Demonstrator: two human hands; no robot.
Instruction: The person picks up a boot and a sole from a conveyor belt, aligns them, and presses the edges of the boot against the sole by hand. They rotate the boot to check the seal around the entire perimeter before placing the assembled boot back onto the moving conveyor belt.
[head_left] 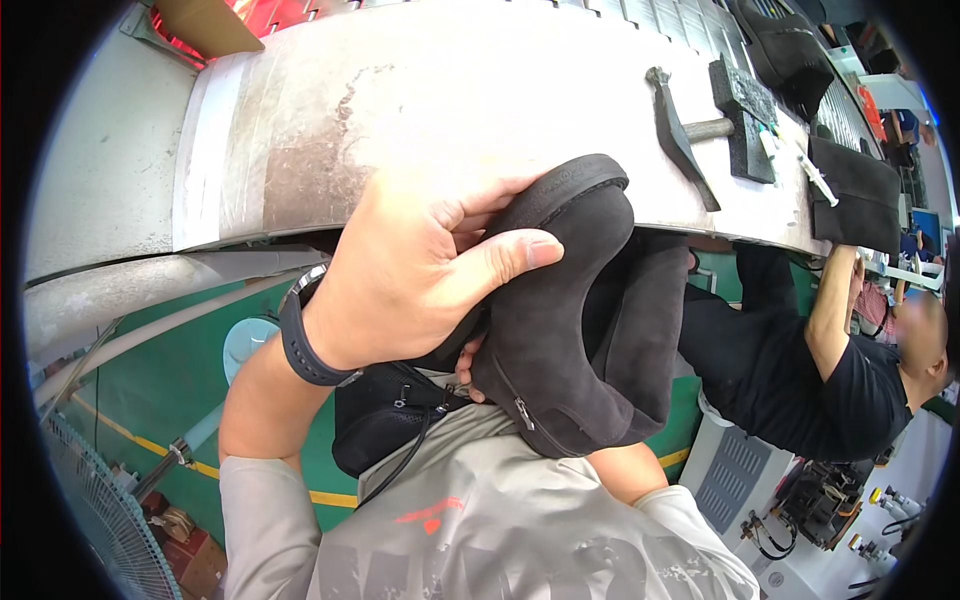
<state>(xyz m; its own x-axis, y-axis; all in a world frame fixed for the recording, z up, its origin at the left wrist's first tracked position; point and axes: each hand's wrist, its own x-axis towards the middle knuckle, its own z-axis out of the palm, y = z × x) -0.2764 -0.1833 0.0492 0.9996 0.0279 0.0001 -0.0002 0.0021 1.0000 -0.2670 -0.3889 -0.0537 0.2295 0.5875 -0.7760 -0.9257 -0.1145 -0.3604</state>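
A dark grey suede-like boot point(545, 310) with a black sole and a small side zip is held up in front of my torso, toe upward and its soft shaft bent over on the right. My left hand point(410, 270), wearing a dark-strapped watch, grips the toe end with the thumb on the upper and fingers round the sole. Behind the boot, my right hand point(468, 370) is mostly hidden; only some fingertips show, curled against its left side. My right forearm passes underneath.
On the pale worktable point(420, 120) lie a hammer point(705, 130), a black block point(750, 150) and a white syringe-like tube point(818, 180). Another boot point(785, 50) sits far right. A co-worker point(850, 380) at right handles a dark boot piece point(855, 190). A fan point(105, 510) stands lower left.
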